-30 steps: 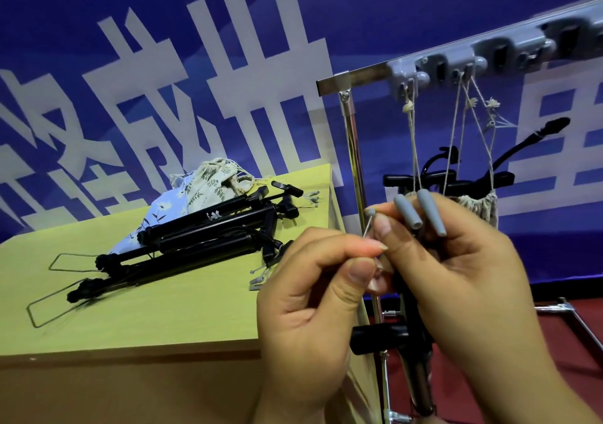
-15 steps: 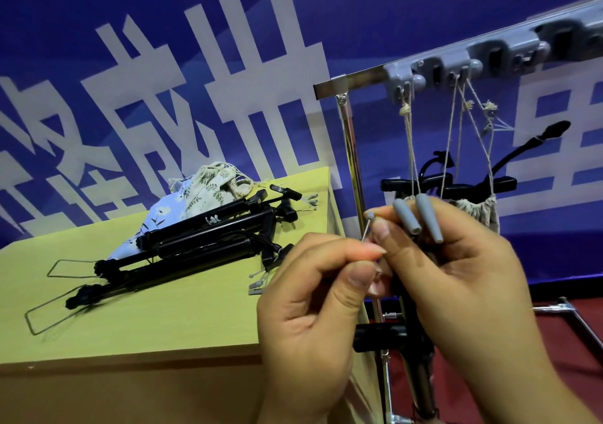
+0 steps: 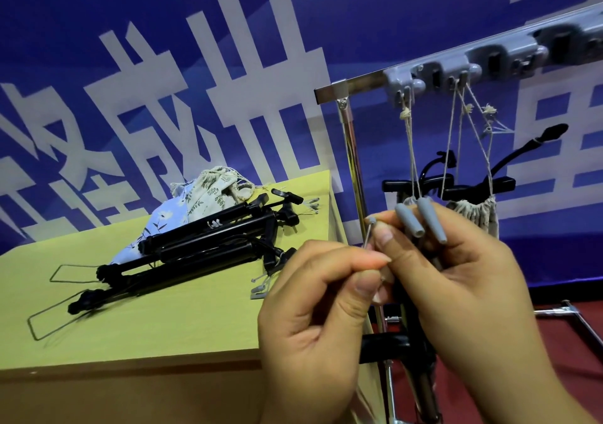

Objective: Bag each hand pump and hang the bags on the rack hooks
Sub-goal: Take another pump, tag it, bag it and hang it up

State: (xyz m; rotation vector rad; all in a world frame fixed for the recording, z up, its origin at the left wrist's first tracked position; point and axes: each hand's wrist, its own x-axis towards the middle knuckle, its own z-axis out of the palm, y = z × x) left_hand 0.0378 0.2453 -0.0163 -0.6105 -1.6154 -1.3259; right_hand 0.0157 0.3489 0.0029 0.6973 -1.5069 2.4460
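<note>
Lying at far left on the yellow-green surface (image 3: 202, 325), several black hand pumps (image 3: 182, 253) form a loose heap, their wire foot loops (image 3: 55, 322) pointing toward the surface's left edge; folded cloth bags (image 3: 202, 195), one pale blue and one leaf-printed, rest just behind and partly beneath them. Centre: the left hand (image 3: 313, 322), its grip closed, thumb and forefinger pinching the lower end of a thin metal needle (image 3: 369, 234). Beside it, touching, the right hand (image 3: 473, 296), its grip also closed, fingertips on the needle's grey-capped upper end, with two grey tapered nozzles (image 3: 421, 221) standing up between the fingers. Below the hands, a black pump part (image 3: 385, 347) shows beside the rack's chrome upright (image 3: 354, 169); which hand supports it cannot be told. Upper right: the rack bar with grey hooks (image 3: 434, 71), from which two drawstring bags (image 3: 479, 214) hang by their cords (image 3: 409, 149), pump handles (image 3: 421, 183) protruding from the gathered mouths
</note>
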